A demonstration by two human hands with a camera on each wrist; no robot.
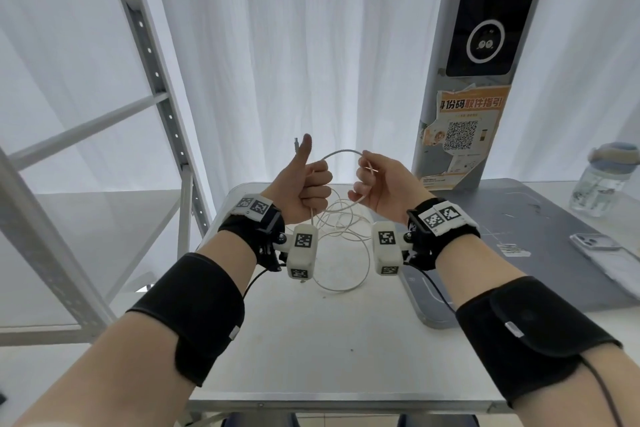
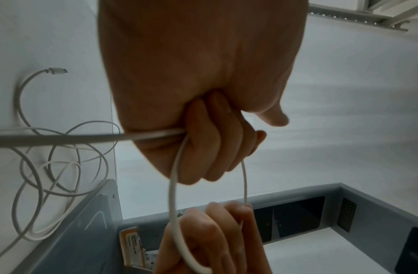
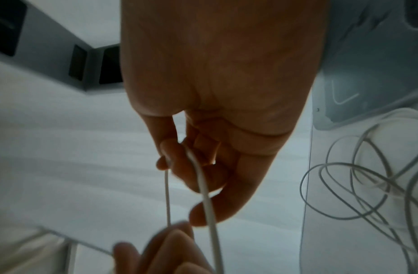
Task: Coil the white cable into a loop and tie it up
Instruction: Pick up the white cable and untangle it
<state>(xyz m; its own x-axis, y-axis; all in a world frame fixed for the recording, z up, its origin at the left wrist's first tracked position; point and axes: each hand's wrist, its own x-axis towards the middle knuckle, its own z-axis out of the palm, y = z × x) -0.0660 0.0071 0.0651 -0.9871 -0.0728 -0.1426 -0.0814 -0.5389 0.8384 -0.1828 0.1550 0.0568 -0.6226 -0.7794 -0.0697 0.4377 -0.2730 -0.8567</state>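
Observation:
The white cable [image 1: 341, 152] arches between both raised hands above the table. My left hand [image 1: 308, 189] grips it in a fist, thumb up, with the cable's plug end [image 1: 296, 142] sticking up beside the thumb. My right hand [image 1: 375, 180] pinches the cable between thumb and curled fingers. The remaining cable [image 1: 343, 236] hangs down and lies in loose tangled loops on the white table [image 1: 311, 340]. In the left wrist view the cable [image 2: 174, 176] runs through the fist; its other plug [image 2: 58, 71] lies on the table. The right wrist view shows the cable [image 3: 203, 185] crossing my fingers [image 3: 203, 213].
A grey kiosk [image 1: 478, 62] with a poster stands on a grey base [image 1: 519, 253] at the right. A phone [image 1: 595, 243] and a clear bottle [image 1: 602, 180] sit far right. A metal shelf frame [image 1: 149, 80] rises on the left.

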